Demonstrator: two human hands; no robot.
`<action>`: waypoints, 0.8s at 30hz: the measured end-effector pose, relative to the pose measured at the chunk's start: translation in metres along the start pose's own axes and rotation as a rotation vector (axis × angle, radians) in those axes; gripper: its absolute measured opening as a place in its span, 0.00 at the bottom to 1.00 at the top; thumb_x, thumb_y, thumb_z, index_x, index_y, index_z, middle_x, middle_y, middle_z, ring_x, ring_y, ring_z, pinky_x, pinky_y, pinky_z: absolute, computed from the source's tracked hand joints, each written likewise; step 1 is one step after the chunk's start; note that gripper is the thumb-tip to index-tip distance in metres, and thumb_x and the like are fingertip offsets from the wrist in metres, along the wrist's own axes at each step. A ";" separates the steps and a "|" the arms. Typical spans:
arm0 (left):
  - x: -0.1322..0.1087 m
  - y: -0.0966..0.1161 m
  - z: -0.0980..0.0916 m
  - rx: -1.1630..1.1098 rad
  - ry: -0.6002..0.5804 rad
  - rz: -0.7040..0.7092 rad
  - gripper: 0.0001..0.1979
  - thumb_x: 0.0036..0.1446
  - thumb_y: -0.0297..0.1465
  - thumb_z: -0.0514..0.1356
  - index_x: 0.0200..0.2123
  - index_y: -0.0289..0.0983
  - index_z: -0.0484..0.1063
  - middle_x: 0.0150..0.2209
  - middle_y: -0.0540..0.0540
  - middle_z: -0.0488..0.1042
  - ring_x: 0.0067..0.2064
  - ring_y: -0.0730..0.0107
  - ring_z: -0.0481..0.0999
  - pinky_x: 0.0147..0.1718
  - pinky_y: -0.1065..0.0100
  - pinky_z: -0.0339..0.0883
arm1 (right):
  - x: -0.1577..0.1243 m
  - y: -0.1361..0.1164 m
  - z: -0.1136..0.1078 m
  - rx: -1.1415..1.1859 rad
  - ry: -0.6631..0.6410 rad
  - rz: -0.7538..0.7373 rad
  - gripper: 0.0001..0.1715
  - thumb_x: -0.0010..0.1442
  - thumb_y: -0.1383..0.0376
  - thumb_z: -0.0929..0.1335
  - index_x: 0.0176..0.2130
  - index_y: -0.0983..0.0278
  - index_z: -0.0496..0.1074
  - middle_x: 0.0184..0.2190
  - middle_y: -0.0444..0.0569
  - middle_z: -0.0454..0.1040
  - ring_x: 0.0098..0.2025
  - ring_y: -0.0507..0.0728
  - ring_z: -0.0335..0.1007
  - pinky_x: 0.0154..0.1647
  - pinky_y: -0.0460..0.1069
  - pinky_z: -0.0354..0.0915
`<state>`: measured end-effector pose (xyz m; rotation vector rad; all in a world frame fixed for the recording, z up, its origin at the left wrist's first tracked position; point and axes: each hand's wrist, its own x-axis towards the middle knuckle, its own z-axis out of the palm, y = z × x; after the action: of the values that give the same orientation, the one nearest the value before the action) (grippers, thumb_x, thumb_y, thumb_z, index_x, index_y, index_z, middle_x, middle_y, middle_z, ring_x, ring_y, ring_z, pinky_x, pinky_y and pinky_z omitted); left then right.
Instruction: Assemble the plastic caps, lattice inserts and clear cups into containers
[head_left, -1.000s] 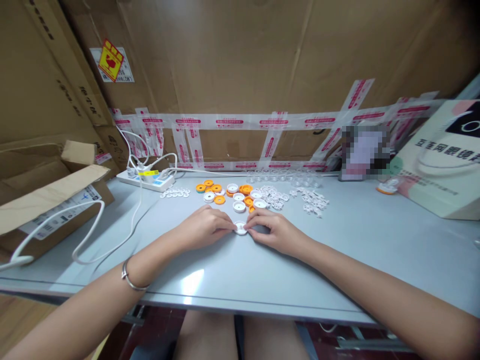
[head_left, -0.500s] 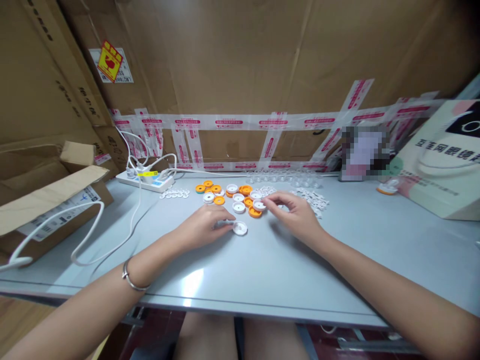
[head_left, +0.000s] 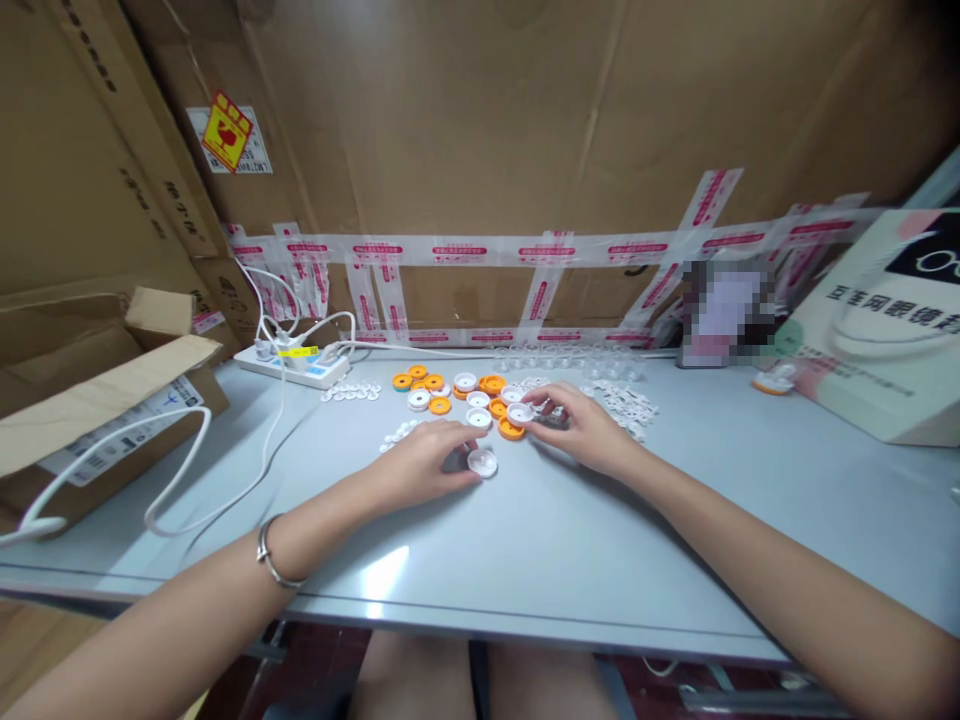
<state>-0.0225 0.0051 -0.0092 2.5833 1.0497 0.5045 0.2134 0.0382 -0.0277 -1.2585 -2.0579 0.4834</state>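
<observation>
My left hand [head_left: 431, 462] has its thumb and fingers curved around the left side of a white round shallow case [head_left: 482, 463] with a clear domed piece in it. The case sits low at the table, its left edge partly behind the fingers. To the right, my right hand [head_left: 577, 425] has its thumb and fingertips at the edge of a white ring-shaped cup [head_left: 519, 414], by an orange round cup [head_left: 511, 430]. More white cups [head_left: 478, 419] and orange cups [head_left: 439, 405] cluster behind both hands.
Small white parts lie in piles at right [head_left: 626, 402] and left [head_left: 351, 390]. Clear domes [head_left: 570, 362] line the back. A power strip [head_left: 296, 365] with white cables and an opened cardboard box [head_left: 112, 400] stand left. A printed box [head_left: 885, 330] is at right.
My left thumb and fingers have spread wider around the white case. My right hand's fingers have shifted around the white cup's edge. Small white parts beyond my left hand now show.
</observation>
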 end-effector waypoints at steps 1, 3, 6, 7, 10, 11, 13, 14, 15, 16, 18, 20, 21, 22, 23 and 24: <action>0.000 0.000 -0.001 -0.007 -0.004 -0.003 0.23 0.53 0.32 0.60 0.52 0.34 0.65 0.41 0.43 0.74 0.43 0.64 0.72 0.43 0.65 0.63 | 0.000 0.000 0.000 -0.006 0.002 -0.001 0.14 0.52 0.59 0.67 0.40 0.62 0.69 0.38 0.50 0.68 0.35 0.55 0.66 0.38 0.51 0.63; 0.000 0.001 -0.002 -0.028 -0.006 -0.014 0.24 0.52 0.34 0.61 0.52 0.35 0.65 0.41 0.43 0.74 0.42 0.64 0.72 0.43 0.65 0.63 | -0.001 0.000 -0.002 -0.016 0.004 -0.017 0.13 0.53 0.60 0.67 0.39 0.62 0.69 0.38 0.49 0.67 0.37 0.56 0.66 0.40 0.52 0.63; 0.001 0.000 -0.004 -0.055 0.046 -0.044 0.21 0.54 0.37 0.60 0.50 0.35 0.68 0.40 0.43 0.75 0.41 0.65 0.72 0.42 0.66 0.63 | -0.004 -0.004 -0.003 -0.048 -0.015 -0.102 0.07 0.53 0.63 0.66 0.35 0.61 0.69 0.38 0.49 0.65 0.42 0.57 0.64 0.46 0.54 0.61; 0.001 -0.001 -0.005 -0.059 0.074 -0.055 0.19 0.55 0.37 0.59 0.49 0.34 0.69 0.39 0.43 0.75 0.41 0.65 0.72 0.41 0.66 0.63 | -0.005 -0.006 -0.004 -0.070 -0.029 -0.140 0.06 0.53 0.64 0.66 0.35 0.61 0.69 0.38 0.49 0.65 0.43 0.58 0.63 0.48 0.55 0.60; 0.001 -0.004 -0.005 -0.059 0.140 -0.076 0.17 0.56 0.35 0.58 0.46 0.34 0.70 0.39 0.43 0.75 0.40 0.66 0.72 0.41 0.66 0.63 | -0.008 -0.009 -0.002 -0.164 -0.066 -0.239 0.05 0.55 0.65 0.66 0.35 0.60 0.70 0.40 0.51 0.64 0.46 0.59 0.61 0.50 0.57 0.58; 0.001 -0.006 -0.004 -0.056 0.150 -0.078 0.16 0.56 0.35 0.57 0.46 0.34 0.70 0.39 0.43 0.75 0.40 0.66 0.72 0.41 0.66 0.63 | -0.009 -0.009 0.000 -0.195 -0.072 -0.262 0.06 0.55 0.65 0.66 0.36 0.60 0.71 0.41 0.51 0.64 0.46 0.60 0.60 0.49 0.58 0.57; 0.002 -0.007 -0.004 -0.051 0.158 -0.075 0.16 0.56 0.34 0.57 0.46 0.34 0.70 0.38 0.43 0.74 0.40 0.66 0.72 0.41 0.66 0.63 | -0.009 -0.008 0.003 -0.238 -0.079 -0.291 0.06 0.56 0.65 0.66 0.36 0.60 0.72 0.41 0.52 0.63 0.45 0.60 0.60 0.48 0.58 0.58; 0.002 -0.008 -0.004 -0.049 0.158 -0.071 0.16 0.56 0.34 0.57 0.46 0.34 0.70 0.38 0.43 0.74 0.40 0.66 0.72 0.41 0.66 0.63 | -0.009 -0.008 0.006 -0.249 -0.081 -0.295 0.06 0.57 0.65 0.66 0.37 0.60 0.72 0.41 0.52 0.64 0.44 0.60 0.60 0.47 0.58 0.58; 0.002 -0.008 -0.004 -0.048 0.159 -0.066 0.16 0.56 0.34 0.57 0.46 0.34 0.70 0.38 0.43 0.74 0.40 0.66 0.72 0.41 0.66 0.63 | -0.009 -0.007 0.008 -0.252 -0.081 -0.294 0.06 0.57 0.65 0.66 0.37 0.60 0.72 0.40 0.52 0.64 0.44 0.59 0.60 0.47 0.58 0.58; 0.002 -0.008 -0.004 -0.047 0.160 -0.059 0.15 0.56 0.34 0.57 0.46 0.34 0.70 0.38 0.43 0.74 0.40 0.66 0.72 0.41 0.66 0.64 | -0.008 -0.006 0.010 -0.246 -0.079 -0.289 0.06 0.57 0.65 0.66 0.36 0.61 0.72 0.40 0.52 0.64 0.44 0.59 0.61 0.46 0.57 0.59; 0.002 -0.007 -0.004 -0.044 0.165 -0.051 0.15 0.56 0.34 0.56 0.46 0.34 0.70 0.38 0.43 0.74 0.40 0.66 0.72 0.41 0.66 0.64 | -0.006 -0.006 0.013 -0.212 -0.072 -0.270 0.05 0.57 0.66 0.66 0.35 0.62 0.72 0.39 0.51 0.64 0.43 0.59 0.61 0.46 0.57 0.59; 0.001 -0.006 -0.005 -0.042 0.172 -0.043 0.15 0.56 0.34 0.56 0.45 0.34 0.71 0.37 0.44 0.74 0.39 0.67 0.72 0.40 0.67 0.64 | -0.004 -0.006 0.015 -0.156 -0.065 -0.247 0.04 0.57 0.66 0.66 0.33 0.62 0.72 0.37 0.51 0.65 0.43 0.59 0.61 0.46 0.57 0.59; 0.001 -0.006 -0.005 -0.042 0.175 -0.041 0.15 0.57 0.34 0.56 0.45 0.34 0.71 0.37 0.44 0.74 0.39 0.67 0.72 0.40 0.67 0.64 | -0.003 -0.007 0.015 -0.118 -0.061 -0.233 0.04 0.56 0.66 0.66 0.32 0.62 0.72 0.37 0.51 0.65 0.43 0.58 0.61 0.47 0.57 0.59; 0.001 -0.005 -0.005 -0.042 0.177 -0.039 0.15 0.57 0.34 0.56 0.45 0.34 0.71 0.37 0.44 0.74 0.39 0.67 0.72 0.40 0.67 0.64 | -0.003 -0.008 0.016 -0.072 -0.056 -0.215 0.04 0.56 0.65 0.66 0.31 0.62 0.72 0.37 0.50 0.65 0.43 0.58 0.62 0.48 0.57 0.59; 0.001 -0.005 -0.006 -0.042 0.178 -0.038 0.15 0.57 0.33 0.56 0.45 0.33 0.71 0.36 0.44 0.74 0.38 0.68 0.72 0.40 0.68 0.64 | -0.002 -0.008 0.016 -0.022 -0.049 -0.194 0.04 0.56 0.64 0.67 0.31 0.61 0.73 0.36 0.49 0.64 0.43 0.58 0.62 0.49 0.57 0.59; 0.000 -0.004 -0.006 -0.040 0.178 -0.035 0.15 0.57 0.33 0.56 0.45 0.33 0.71 0.36 0.44 0.74 0.38 0.68 0.72 0.39 0.68 0.64 | -0.002 -0.009 0.016 0.032 -0.041 -0.170 0.05 0.55 0.63 0.67 0.30 0.61 0.73 0.36 0.49 0.64 0.43 0.58 0.62 0.49 0.57 0.58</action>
<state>-0.0273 0.0091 -0.0056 2.5174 1.1271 0.7508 0.1973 0.0326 -0.0339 -1.0520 -2.1600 0.4650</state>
